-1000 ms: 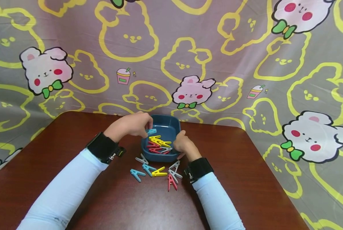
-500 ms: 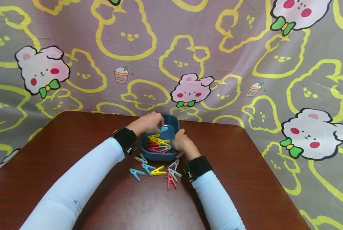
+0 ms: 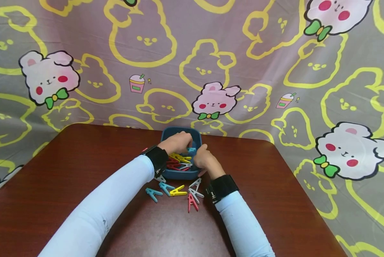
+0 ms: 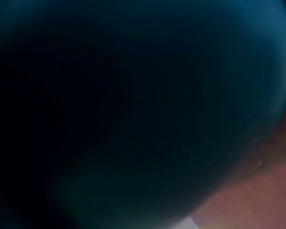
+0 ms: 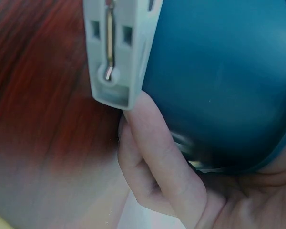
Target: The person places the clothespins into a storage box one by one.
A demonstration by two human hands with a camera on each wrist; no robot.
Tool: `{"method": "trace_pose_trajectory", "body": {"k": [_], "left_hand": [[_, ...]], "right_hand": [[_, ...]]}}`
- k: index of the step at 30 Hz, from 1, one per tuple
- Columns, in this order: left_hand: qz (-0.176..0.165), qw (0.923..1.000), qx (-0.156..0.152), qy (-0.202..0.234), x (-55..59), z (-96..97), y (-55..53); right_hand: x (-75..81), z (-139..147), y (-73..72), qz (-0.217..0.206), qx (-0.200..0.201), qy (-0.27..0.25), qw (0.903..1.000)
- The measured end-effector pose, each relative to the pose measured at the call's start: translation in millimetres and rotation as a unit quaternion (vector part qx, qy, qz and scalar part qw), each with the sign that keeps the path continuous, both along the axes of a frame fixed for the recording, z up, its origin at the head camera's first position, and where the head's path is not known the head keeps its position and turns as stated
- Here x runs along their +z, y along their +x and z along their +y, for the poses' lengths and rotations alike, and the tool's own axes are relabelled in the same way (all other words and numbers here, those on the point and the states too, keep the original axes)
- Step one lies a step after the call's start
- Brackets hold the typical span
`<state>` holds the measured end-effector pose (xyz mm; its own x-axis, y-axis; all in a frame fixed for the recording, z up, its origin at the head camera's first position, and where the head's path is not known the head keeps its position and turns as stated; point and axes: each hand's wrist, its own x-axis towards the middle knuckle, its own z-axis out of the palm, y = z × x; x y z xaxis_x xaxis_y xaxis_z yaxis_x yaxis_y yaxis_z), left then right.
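Note:
In the head view my left hand (image 3: 178,142) reaches over the blue plastic box (image 3: 180,174) and pinches a light-blue clothespin (image 3: 191,150) inside it. Yellow clothespins (image 3: 181,158), red clothespins (image 3: 172,164) and a grey clothespin (image 3: 186,166) lie in the box's near part. My right hand (image 3: 204,158) grips the right side of the box, thumb at the rim. Up close in the right wrist view, its fingers (image 5: 157,143) lie along the box's outer wall (image 5: 219,76), beside a grey clothespin (image 5: 115,52). The left wrist view is mostly dark and blurred.
In front of the box, blue clothespins (image 3: 154,194), a yellow clothespin (image 3: 178,191), grey clothespins (image 3: 196,194) and a red clothespin (image 3: 192,202) lie on the brown table (image 3: 262,200). A patterned curtain (image 3: 256,46) hangs behind the table.
My left hand has moved rightward with the light-blue clothespin, from the box's left rim to over its inside. The right hand stays at the box's right side.

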<state>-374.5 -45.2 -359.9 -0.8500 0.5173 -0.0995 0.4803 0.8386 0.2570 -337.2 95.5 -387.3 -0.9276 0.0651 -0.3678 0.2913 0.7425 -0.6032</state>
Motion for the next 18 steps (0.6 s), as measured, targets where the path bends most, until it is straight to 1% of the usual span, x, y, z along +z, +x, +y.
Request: {"method": "trace_pose_trajectory", "body": {"k": [5, 14, 18], "left_hand": [[-0.008, 1.0000, -0.004, 0.002, -2.7, 1.9, 0.7], [0.007, 0.9999, 0.000, -0.009, -11.6, -0.7, -1.5], [0.008, 1.0000, 0.000, -0.002, -11.1, -2.8, -1.3]], "right_hand": [[-1.0, 0, -1.1, 0.001, -0.001, 0.000, 1.0000], [-2.2, 0, -2.0, -0.001, 0.000, -0.002, 1.0000], [-2.2, -1, -2.0, -0.001, 0.001, 0.001, 1.0000]]}}
